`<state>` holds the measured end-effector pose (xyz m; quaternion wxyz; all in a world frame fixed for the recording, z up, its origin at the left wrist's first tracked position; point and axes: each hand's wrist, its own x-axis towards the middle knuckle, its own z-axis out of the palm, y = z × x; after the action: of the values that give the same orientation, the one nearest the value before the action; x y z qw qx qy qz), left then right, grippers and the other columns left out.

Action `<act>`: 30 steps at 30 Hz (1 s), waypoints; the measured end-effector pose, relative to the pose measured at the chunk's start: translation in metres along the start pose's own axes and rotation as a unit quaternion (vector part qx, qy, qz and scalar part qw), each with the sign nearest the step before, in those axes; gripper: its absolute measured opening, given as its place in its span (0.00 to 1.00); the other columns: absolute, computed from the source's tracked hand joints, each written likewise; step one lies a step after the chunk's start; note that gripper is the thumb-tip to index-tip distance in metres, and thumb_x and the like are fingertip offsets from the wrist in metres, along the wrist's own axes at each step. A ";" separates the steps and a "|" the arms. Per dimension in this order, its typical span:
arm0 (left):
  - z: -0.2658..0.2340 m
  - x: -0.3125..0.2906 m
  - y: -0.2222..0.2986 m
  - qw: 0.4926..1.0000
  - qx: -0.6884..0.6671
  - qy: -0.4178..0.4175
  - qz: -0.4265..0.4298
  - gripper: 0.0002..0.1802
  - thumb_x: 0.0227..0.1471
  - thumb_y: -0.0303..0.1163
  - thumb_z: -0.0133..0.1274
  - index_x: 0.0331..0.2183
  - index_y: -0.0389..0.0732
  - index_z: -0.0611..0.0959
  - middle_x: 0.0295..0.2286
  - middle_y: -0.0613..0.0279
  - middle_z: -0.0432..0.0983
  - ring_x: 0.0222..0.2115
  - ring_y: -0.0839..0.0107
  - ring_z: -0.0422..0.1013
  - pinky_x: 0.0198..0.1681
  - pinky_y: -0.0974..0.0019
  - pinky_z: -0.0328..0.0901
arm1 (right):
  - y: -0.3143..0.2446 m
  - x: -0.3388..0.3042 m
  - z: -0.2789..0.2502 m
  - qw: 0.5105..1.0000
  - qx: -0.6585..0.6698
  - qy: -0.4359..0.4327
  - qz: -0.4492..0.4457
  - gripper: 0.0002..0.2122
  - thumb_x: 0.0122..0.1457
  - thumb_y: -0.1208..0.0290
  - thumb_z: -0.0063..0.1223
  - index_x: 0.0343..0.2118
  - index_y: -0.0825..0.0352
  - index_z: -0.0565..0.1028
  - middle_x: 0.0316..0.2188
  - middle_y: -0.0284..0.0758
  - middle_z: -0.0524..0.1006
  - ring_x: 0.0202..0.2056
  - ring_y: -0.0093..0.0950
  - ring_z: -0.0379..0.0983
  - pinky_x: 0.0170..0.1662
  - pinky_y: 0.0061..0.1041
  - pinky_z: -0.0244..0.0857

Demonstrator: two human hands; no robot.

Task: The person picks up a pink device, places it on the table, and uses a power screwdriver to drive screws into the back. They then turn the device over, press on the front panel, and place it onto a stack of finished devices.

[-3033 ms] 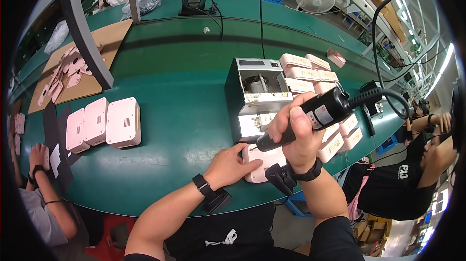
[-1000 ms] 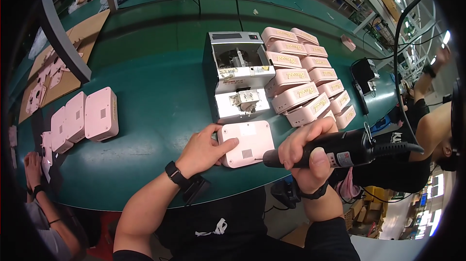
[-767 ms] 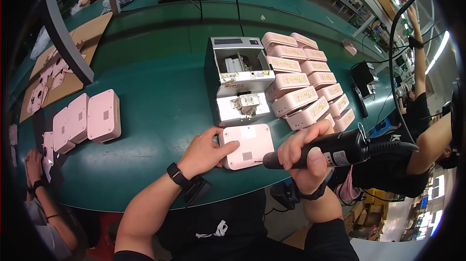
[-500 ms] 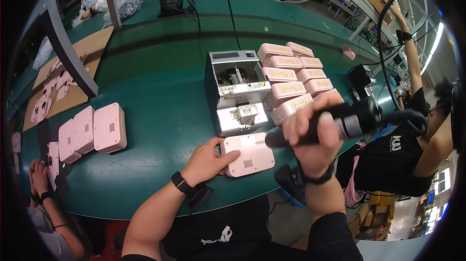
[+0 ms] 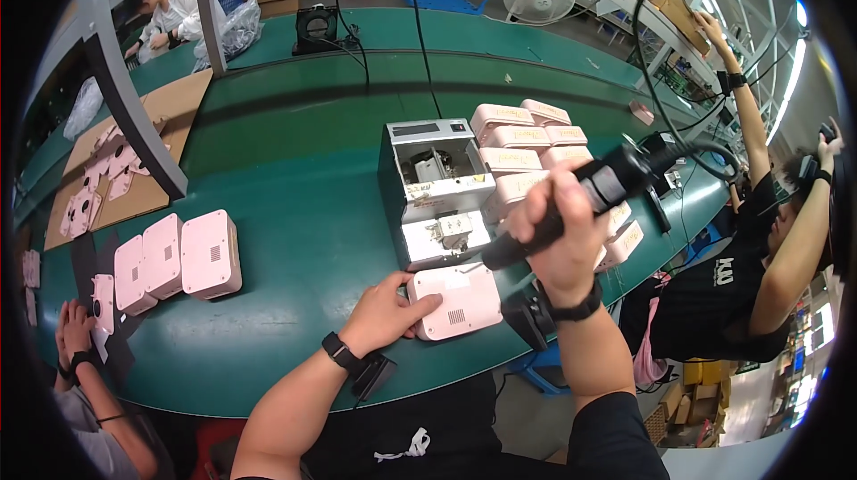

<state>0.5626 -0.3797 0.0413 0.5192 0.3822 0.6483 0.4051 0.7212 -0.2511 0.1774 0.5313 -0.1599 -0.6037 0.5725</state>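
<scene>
Along the near edge of the green bench, just short of the silver-and-black machine: pink box lying flat, vented face up; left hand holds its left side, thumb on top, other fingers bent and partly hidden; right hand wrapped round a black electric screwdriver, bit over the box's far part, contact not clear. Judged by look, box is light, stiff plastic, smooth enough to slide under a sideways push, finish apt to scratch; best hold low on opposite side walls, off the corner holes. Machine crowds the far side, grouped pink boxes stand far right, bench rim runs close on the near side; widest room lies left, toward three pink boxes
</scene>
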 end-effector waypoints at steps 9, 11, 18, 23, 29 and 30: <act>-0.001 0.005 0.005 1.000 -0.013 0.004 0.008 0.33 0.53 0.45 0.63 0.50 0.28 0.73 0.25 0.54 0.82 0.20 0.73 0.77 0.22 0.72 0.71 | -0.025 -0.046 -0.045 0.998 0.008 0.047 0.049 0.09 0.65 0.64 0.45 0.41 0.63 0.65 0.18 0.33 0.68 0.16 0.25 0.64 0.23 0.28 0.63; -0.002 0.005 0.004 1.000 -0.008 0.000 0.007 0.33 0.53 0.44 0.63 0.51 0.28 0.73 0.25 0.55 0.82 0.20 0.72 0.77 0.22 0.72 0.71 | -0.023 -0.047 -0.049 0.997 0.002 0.054 0.052 0.09 0.65 0.64 0.45 0.41 0.63 0.65 0.18 0.33 0.68 0.16 0.25 0.64 0.23 0.28 0.63; 0.001 0.003 0.005 1.000 0.001 0.001 0.008 0.33 0.54 0.44 0.62 0.50 0.29 0.73 0.25 0.55 0.82 0.20 0.72 0.78 0.22 0.71 0.71 | -0.015 -0.043 -0.055 0.998 -0.037 0.034 0.039 0.08 0.64 0.66 0.47 0.40 0.64 0.65 0.18 0.34 0.68 0.15 0.25 0.65 0.22 0.29 0.64; 0.001 0.003 0.005 1.000 -0.009 -0.002 0.007 0.32 0.54 0.44 0.63 0.50 0.29 0.73 0.25 0.55 0.82 0.20 0.72 0.78 0.22 0.71 0.71 | -0.009 -0.045 -0.053 0.998 -0.028 0.045 0.039 0.08 0.64 0.66 0.47 0.40 0.63 0.65 0.18 0.34 0.68 0.15 0.25 0.65 0.22 0.29 0.64; 0.001 0.004 0.004 1.000 -0.001 -0.004 -0.005 0.32 0.54 0.44 0.63 0.49 0.29 0.73 0.25 0.55 0.82 0.21 0.73 0.78 0.22 0.72 0.71 | 0.000 -0.056 -0.055 0.998 -0.010 0.048 0.032 0.09 0.64 0.65 0.47 0.41 0.63 0.64 0.18 0.34 0.68 0.15 0.25 0.63 0.22 0.28 0.63; 0.001 0.004 0.004 1.000 -0.003 -0.003 -0.006 0.32 0.54 0.44 0.63 0.49 0.29 0.73 0.25 0.55 0.82 0.21 0.73 0.78 0.23 0.72 0.71 | 0.000 -0.058 -0.056 0.999 -0.005 0.044 0.026 0.09 0.64 0.65 0.46 0.41 0.63 0.64 0.18 0.34 0.68 0.15 0.24 0.63 0.22 0.28 0.62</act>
<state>0.5629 -0.3748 0.0432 0.5250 0.3780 0.6476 0.4026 0.7893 -0.2682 0.1382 0.5420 -0.2031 -0.5780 0.5753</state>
